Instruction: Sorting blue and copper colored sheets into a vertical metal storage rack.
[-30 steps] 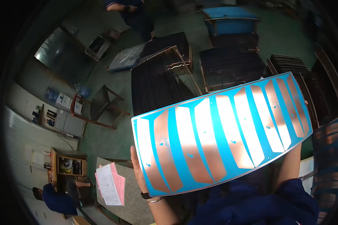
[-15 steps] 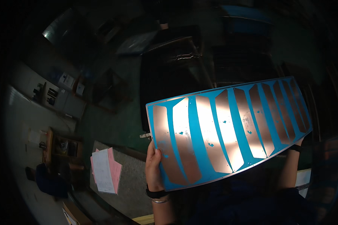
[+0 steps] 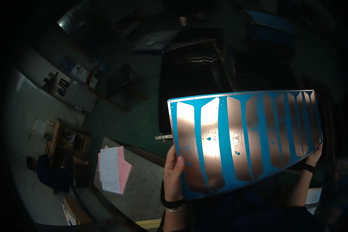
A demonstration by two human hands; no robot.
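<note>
Room: dim workshop seen from above, green floor (image 3: 116,120) across the middle of the frame, edges falling into dark.
Left hand: my left hand (image 3: 173,176) sits at lower centre, fingers curled around the lower left edge of the panel (image 3: 243,141), thumb lying on its front face; a dark band is on that wrist.
Right hand: my right hand (image 3: 314,154) is at the right of the frame, gripping the panel's lower right corner from behind; only the fingers and a wrist with a dark band show, so I cannot tell how the thumb lies.
Panel: a large thin sheet, blue with long copper-coloured strips running top to bottom, held up between my two hands in the centre right of the frame, tilted so its right end looks narrower; light glares off the strips at its left.
Table: a grey table (image 3: 147,185) lies at lower left of my left hand, with a stack of white and pink papers (image 3: 113,169) near its left edge.
Racks: dark racks (image 3: 193,73) stand above the panel, at upper centre.
Other person: someone in dark blue clothes (image 3: 46,172) is at the far left, beside a small wooden stand (image 3: 67,137).
</note>
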